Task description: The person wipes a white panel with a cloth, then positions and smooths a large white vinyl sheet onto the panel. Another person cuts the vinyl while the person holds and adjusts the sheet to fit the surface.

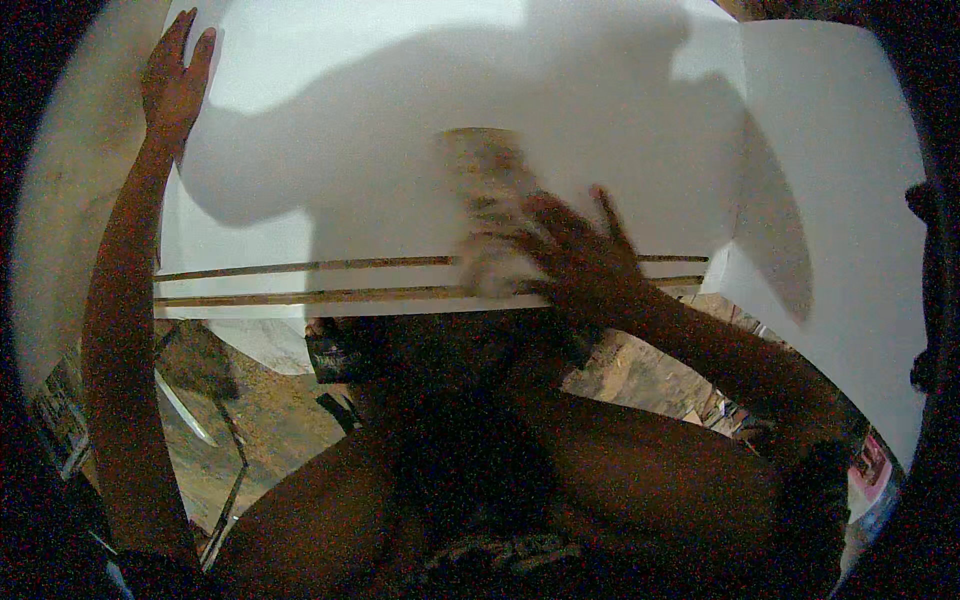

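A wide white panel (365, 225) fills the upper middle of the frame, in front of the seated person, whose bare thighs show below it. At upper left the left hand (178, 85) lies along the panel's side edge, fingers parted and gripping nothing I can see; set there, it seems to steady that side. Near the centre the right hand (590, 260) is spread low over the panel, the fingers reaching a blurred, brownish patch (485, 165). I can't tell whether that is a pad, a cloth or something else, nor whether the hand grips it. Two narrow brown bands (375, 264) run across the panel's lower part, close to its near edge. A second white face (840, 150) meets it at right, probably joined. Scraps (722, 412) litter the floor (640, 375) at lower right.
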Motion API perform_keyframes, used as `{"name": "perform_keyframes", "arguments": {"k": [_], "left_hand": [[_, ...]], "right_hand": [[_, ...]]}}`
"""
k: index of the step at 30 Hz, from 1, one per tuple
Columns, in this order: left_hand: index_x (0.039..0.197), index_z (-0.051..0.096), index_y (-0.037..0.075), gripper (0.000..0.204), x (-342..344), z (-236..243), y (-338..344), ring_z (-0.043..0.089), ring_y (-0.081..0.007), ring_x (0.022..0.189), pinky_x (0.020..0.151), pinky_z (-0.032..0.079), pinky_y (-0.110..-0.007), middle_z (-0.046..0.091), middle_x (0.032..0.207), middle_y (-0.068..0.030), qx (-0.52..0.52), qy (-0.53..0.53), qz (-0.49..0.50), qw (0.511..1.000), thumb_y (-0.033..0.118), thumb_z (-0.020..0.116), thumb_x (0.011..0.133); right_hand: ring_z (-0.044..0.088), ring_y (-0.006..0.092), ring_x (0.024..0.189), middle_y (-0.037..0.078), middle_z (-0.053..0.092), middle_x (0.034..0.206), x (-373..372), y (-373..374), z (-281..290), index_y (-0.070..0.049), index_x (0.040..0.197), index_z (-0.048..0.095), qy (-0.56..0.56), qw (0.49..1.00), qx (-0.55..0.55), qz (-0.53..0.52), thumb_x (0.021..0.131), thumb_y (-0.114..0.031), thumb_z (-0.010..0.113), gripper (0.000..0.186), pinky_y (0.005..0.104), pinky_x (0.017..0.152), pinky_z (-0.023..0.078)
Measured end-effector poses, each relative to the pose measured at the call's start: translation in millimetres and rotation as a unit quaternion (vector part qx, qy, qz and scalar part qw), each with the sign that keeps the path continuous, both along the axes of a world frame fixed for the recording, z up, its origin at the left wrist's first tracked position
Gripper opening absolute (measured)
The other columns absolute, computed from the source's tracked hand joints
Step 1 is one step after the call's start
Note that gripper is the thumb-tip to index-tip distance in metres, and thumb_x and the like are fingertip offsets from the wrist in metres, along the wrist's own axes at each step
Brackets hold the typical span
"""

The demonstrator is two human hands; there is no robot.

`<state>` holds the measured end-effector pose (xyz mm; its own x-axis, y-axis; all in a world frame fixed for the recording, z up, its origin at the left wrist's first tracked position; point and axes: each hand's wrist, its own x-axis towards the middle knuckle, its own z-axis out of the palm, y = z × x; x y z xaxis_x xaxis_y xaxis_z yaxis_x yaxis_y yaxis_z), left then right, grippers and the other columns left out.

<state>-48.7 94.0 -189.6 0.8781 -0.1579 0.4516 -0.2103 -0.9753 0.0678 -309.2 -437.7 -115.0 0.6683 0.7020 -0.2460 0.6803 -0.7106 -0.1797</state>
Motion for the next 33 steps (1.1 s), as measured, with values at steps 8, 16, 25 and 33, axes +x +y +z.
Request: {"name": "perform_keyframes", "arguments": {"k": [8,16,25,33], "left_hand": [[0.151,0.049,0.015,0.050,5,-1,1,0.052,-0.0394,0.137,0.114,0.042,-0.049,0.054,0.150,-0.0173,0.004,-0.015,-0.010,1.000,0.036,0.056,0.106],[0.147,0.055,0.007,0.051,5,0,1,0.050,-0.0364,0.141,0.120,0.036,-0.044,0.054,0.151,-0.0193,-0.009,-0.013,-0.016,1.000,0.036,0.058,0.105],[0.149,0.051,0.006,0.050,-3,11,-27,0.048,-0.0354,0.143,0.121,0.034,-0.046,0.051,0.154,-0.0186,0.016,0.032,0.035,0.999,0.028,0.058,0.105],[0.149,0.051,0.005,0.053,-17,13,-22,0.048,-0.0356,0.142,0.121,0.035,-0.047,0.052,0.154,-0.0175,-0.016,0.018,0.031,0.999,0.029,0.061,0.103]], "right_hand": [[0.057,0.0346,0.123,0.010,0.061,0.134,-16,-181,32,-0.013,0.146,0.057,0.059,0.920,-0.007,-0.388,0.091,-0.031,0.070,0.058,0.0509,0.110,0.044],[0.066,0.0250,0.095,0.015,0.071,0.101,85,-181,130,-0.007,0.130,0.066,0.092,0.910,-0.153,-0.374,0.101,-0.024,0.059,0.035,0.0385,0.093,0.052],[0.062,0.0241,0.111,0.016,0.065,0.127,229,-247,298,0.001,0.135,0.058,-0.531,0.747,0.281,-0.286,0.106,-0.022,0.047,0.038,0.0358,0.097,0.051],[0.068,0.0368,0.104,0.021,0.072,0.106,237,-111,96,0.000,0.121,0.061,0.073,0.966,-0.172,-0.180,0.100,-0.027,0.056,0.035,0.0495,0.097,0.051]]}}
